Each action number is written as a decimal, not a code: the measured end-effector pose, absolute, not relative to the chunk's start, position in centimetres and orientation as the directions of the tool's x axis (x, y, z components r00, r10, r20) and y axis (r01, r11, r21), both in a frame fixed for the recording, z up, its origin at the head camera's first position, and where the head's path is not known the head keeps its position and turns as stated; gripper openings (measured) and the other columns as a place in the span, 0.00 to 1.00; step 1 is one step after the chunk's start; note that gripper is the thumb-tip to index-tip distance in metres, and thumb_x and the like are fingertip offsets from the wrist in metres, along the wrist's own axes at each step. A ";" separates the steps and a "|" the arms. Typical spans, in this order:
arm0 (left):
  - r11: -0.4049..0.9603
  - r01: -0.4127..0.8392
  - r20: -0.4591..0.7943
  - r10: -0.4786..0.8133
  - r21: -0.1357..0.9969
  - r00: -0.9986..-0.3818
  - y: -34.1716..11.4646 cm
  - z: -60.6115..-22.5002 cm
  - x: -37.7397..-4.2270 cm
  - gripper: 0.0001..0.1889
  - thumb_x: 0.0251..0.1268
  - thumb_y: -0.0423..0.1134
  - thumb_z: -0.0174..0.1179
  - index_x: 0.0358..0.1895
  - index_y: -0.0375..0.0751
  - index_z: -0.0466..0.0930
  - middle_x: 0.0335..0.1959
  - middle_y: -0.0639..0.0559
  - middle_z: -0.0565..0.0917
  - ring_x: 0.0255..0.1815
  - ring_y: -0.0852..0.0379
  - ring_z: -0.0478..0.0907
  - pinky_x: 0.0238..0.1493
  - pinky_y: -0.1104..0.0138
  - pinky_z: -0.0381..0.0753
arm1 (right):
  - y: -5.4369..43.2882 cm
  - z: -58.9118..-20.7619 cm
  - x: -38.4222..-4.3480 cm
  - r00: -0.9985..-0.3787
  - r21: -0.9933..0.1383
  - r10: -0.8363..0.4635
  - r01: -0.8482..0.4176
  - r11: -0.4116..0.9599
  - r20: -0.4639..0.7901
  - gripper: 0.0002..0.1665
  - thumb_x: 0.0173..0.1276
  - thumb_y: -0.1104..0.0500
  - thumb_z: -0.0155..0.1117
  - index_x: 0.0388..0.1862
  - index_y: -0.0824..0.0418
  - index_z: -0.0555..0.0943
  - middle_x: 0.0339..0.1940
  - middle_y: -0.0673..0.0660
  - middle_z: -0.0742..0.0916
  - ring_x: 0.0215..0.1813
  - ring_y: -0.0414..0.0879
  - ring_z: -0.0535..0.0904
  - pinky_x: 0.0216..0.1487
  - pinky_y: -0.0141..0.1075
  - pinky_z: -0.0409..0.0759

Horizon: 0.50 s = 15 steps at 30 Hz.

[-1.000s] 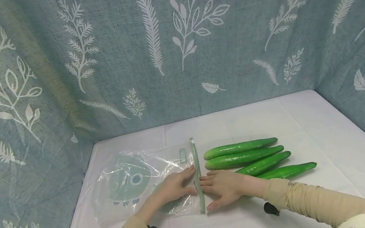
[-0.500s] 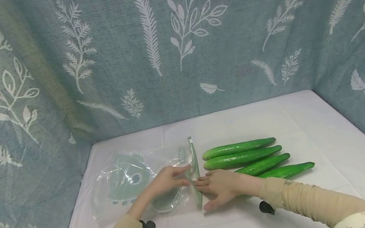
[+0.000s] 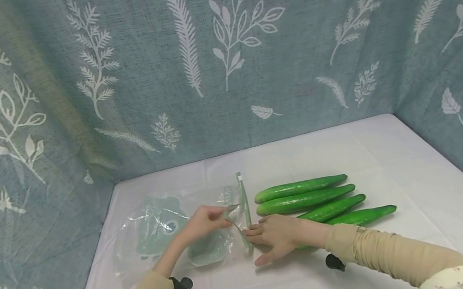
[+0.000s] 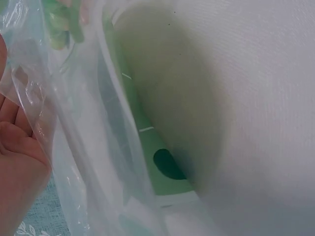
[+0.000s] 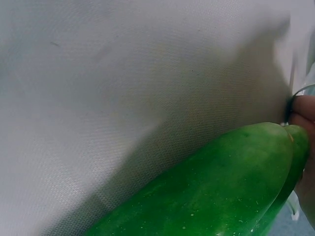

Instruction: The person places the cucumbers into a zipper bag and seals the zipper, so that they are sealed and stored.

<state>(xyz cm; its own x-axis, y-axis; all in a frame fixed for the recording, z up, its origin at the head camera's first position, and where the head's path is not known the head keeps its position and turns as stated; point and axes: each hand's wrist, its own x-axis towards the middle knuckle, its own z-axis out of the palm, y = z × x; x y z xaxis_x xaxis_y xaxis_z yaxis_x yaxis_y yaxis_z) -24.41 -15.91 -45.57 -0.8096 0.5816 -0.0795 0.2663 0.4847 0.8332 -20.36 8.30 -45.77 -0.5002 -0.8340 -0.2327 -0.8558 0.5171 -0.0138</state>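
Observation:
A clear zip bag (image 3: 148,236) with a pale green cartoon print lies flat on the left, its green zip edge (image 3: 243,198) facing right. My left hand (image 3: 202,221) pinches the upper lip of that edge between thumb and fingers, so the mouth gapes. In the left wrist view, the bag's film (image 4: 78,132) runs beside the hand (image 4: 19,147). My right hand (image 3: 276,232) lies with extended fingers touching the lower lip. Several green cucumbers (image 3: 302,187) lie right of the mouth; hand and forearm partly cover the nearer ones. One cucumber (image 5: 216,187) looms large in the right wrist view.
A white cloth covers the table (image 3: 305,153). Blue-green leaf-print curtains (image 3: 218,116) hang behind it and at both sides. Black wrist devices (image 3: 183,287) sit under each forearm.
My left hand has lifted the bag's upper lip and drawn it left, parting the zip edge. The right hand has shifted slightly left onto the lower lip. The cucumbers stay put.

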 end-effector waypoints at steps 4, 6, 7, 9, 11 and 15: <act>0.474 0.261 -0.079 0.584 0.841 -0.808 -16.1 -45.6 -24.6 0.18 0.62 0.39 0.62 0.52 0.31 0.80 0.50 0.37 0.83 0.54 0.44 0.80 0.55 0.57 0.81 | 8.3 -45.7 -20.4 -0.500 -0.019 -0.833 -0.855 0.518 -0.238 0.45 0.67 0.27 0.38 0.72 0.55 0.62 0.73 0.49 0.68 0.73 0.44 0.64 0.73 0.39 0.64; 0.466 0.256 -0.077 0.584 0.847 -0.808 -16.1 -45.6 -24.7 0.18 0.62 0.38 0.62 0.52 0.31 0.80 0.51 0.37 0.83 0.55 0.42 0.79 0.56 0.56 0.80 | 8.3 -45.7 -20.4 -0.501 -0.024 -0.831 -0.853 0.522 -0.242 0.45 0.67 0.27 0.38 0.72 0.54 0.62 0.73 0.49 0.68 0.73 0.44 0.63 0.73 0.39 0.63; 0.465 0.254 -0.076 0.581 0.848 -0.810 -16.2 -45.5 -24.7 0.18 0.62 0.38 0.62 0.52 0.31 0.79 0.51 0.37 0.83 0.56 0.41 0.79 0.56 0.55 0.80 | 8.3 -45.7 -20.4 -0.502 -0.027 -0.830 -0.852 0.523 -0.242 0.45 0.67 0.27 0.38 0.72 0.54 0.62 0.73 0.49 0.67 0.73 0.44 0.63 0.73 0.39 0.63; 0.467 0.242 -0.082 0.572 0.851 -0.816 -16.2 -45.4 -24.7 0.19 0.62 0.37 0.61 0.53 0.30 0.79 0.52 0.36 0.82 0.57 0.40 0.78 0.57 0.53 0.79 | 8.3 -45.7 -20.4 -0.503 -0.033 -0.829 -0.850 0.525 -0.244 0.45 0.67 0.27 0.38 0.72 0.54 0.62 0.73 0.49 0.67 0.73 0.44 0.63 0.73 0.39 0.63; 0.478 0.224 -0.092 0.551 0.849 -0.829 -16.3 -45.2 -24.7 0.19 0.62 0.38 0.61 0.54 0.30 0.78 0.54 0.35 0.81 0.59 0.38 0.76 0.58 0.51 0.78 | 8.3 -45.7 -20.4 -0.504 -0.040 -0.828 -0.849 0.528 -0.245 0.45 0.67 0.27 0.38 0.72 0.54 0.62 0.73 0.49 0.67 0.74 0.44 0.63 0.74 0.40 0.62; 0.508 0.159 -0.133 0.490 0.846 -0.861 -16.3 -44.8 -24.7 0.21 0.63 0.40 0.61 0.56 0.32 0.77 0.57 0.35 0.78 0.61 0.37 0.74 0.60 0.48 0.76 | 8.4 -45.6 -20.4 -0.509 -0.050 -0.824 -0.843 0.536 -0.249 0.45 0.67 0.27 0.39 0.71 0.54 0.64 0.72 0.50 0.68 0.73 0.45 0.64 0.74 0.40 0.62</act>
<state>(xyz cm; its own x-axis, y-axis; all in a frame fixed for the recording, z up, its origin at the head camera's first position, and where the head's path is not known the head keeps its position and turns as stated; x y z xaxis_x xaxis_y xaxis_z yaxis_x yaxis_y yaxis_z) -24.65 -16.30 -44.79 -0.8614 0.4904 -0.1328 0.1589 0.5082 0.8465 -20.44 8.36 -45.63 -0.5089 -0.8241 -0.2485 -0.8429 0.5357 -0.0503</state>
